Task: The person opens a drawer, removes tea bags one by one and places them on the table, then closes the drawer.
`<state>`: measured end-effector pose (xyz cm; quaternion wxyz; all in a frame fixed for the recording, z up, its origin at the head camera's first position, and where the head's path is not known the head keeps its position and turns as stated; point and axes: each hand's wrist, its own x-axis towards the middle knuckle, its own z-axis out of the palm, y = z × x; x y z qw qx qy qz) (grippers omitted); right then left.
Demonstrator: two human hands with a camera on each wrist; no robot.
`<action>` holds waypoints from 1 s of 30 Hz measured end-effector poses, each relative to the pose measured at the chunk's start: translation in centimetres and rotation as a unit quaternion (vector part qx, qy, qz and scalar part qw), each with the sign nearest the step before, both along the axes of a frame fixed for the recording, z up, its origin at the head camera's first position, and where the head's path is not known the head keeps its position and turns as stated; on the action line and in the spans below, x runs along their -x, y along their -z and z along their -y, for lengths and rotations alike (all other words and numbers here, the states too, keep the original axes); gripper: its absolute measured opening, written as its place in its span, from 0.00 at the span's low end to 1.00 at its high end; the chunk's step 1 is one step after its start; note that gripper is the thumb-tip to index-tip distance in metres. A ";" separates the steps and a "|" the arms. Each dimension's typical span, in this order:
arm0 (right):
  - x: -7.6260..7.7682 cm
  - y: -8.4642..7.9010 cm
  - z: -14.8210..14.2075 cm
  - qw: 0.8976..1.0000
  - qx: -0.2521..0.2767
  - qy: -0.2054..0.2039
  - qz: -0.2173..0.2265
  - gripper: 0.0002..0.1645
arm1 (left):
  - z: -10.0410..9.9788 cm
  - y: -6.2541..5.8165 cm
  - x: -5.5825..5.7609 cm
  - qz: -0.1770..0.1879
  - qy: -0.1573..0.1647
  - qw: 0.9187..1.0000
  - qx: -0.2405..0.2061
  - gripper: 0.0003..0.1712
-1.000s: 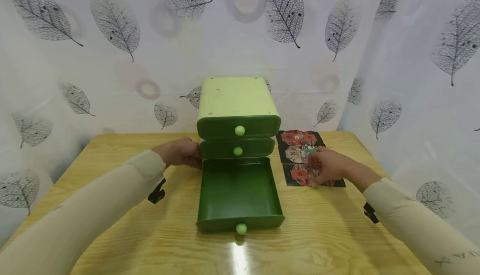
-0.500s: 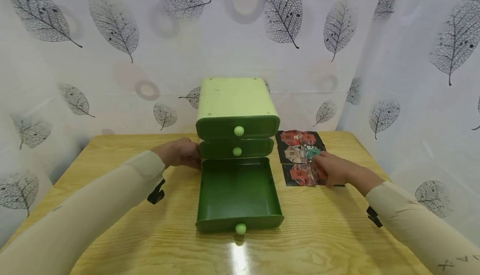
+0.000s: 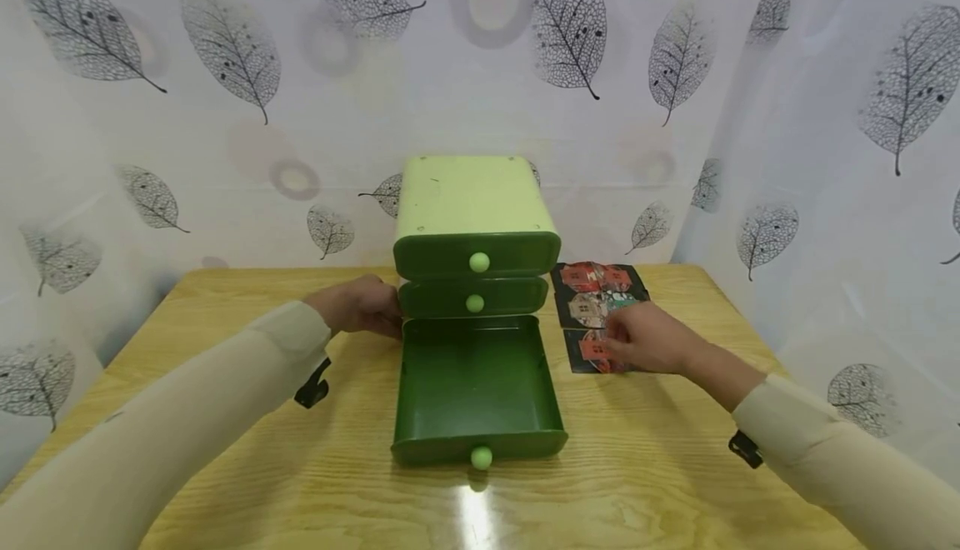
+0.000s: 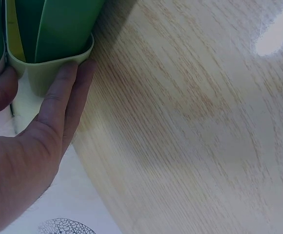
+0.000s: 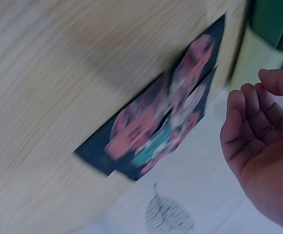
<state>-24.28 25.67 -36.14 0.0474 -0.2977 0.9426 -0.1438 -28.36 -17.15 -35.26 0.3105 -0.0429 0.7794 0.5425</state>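
Note:
A small cabinet [image 3: 472, 192] with a pale green shell and dark green drawers stands on the table. Its bottom drawer [image 3: 472, 387] is pulled out, and nothing shows inside. My left hand [image 3: 365, 306] rests against the cabinet's left side; in the left wrist view its straight fingers [image 4: 58, 97] touch the pale shell. My right hand [image 3: 652, 337] hovers over several flat black packets [image 3: 588, 304] with red, beige and teal patches, right of the cabinet. In the right wrist view its fingers [image 5: 251, 105] are loosely bent and hold nothing. Part of the packets is hidden behind it.
The wooden table [image 3: 322, 483] extends around the cabinet on both sides and in front. A pale curtain [image 3: 465, 75] with a leaf pattern hangs behind and beside the table. The two upper drawers [image 3: 472, 254] are closed, each with a round light green knob.
My right hand moved right over the packets, then back left, without lifting any of them. My left hand and the cabinet have stayed where they were.

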 end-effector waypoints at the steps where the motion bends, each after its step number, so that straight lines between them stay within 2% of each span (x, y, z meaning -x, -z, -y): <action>1: -0.6 -0.1 0.6 1.000 0.008 -0.005 0.001 0.06 | 0.0 0.0 0.0 0.001 0.001 1.000 0.000 0.20; 6: -3.6 -0.5 3.4 0.997 0.058 -0.037 0.029 0.06 | 0.0 0.1 0.0 -0.002 0.011 1.000 -0.001 0.20; 10: -5.6 -0.5 4.8 0.990 0.100 -0.035 0.088 0.07 | 0.1 0.3 0.0 -0.004 0.012 1.000 -0.003 0.20; 16: -8.7 -0.7 6.6 0.974 0.166 -0.013 0.154 0.08 | 0.1 0.1 -0.1 0.000 0.011 1.000 -0.015 0.18; 19: -10.2 -0.9 7.5 0.962 0.199 -0.009 0.185 0.08 | 0.1 -0.2 -0.1 -0.001 0.015 1.000 -0.020 0.18; 21: -11.2 -0.8 8.1 0.951 0.220 -0.011 0.217 0.08 | 0.1 -0.4 -0.1 -0.003 0.013 1.000 -0.018 0.18; 23: -12.0 -0.4 8.7 0.934 0.245 -0.017 0.260 0.08 | 0.0 -0.4 0.0 -0.002 0.003 1.000 -0.013 0.19; 27: -13.2 1.0 9.9 0.890 0.283 -0.014 0.356 0.11 | -0.2 -0.1 0.3 0.004 -0.018 1.000 -0.007 0.20; 30: -13.7 2.1 10.9 0.858 0.305 0.018 0.412 0.14 | -0.2 0.2 0.4 0.008 -0.028 0.999 -0.014 0.20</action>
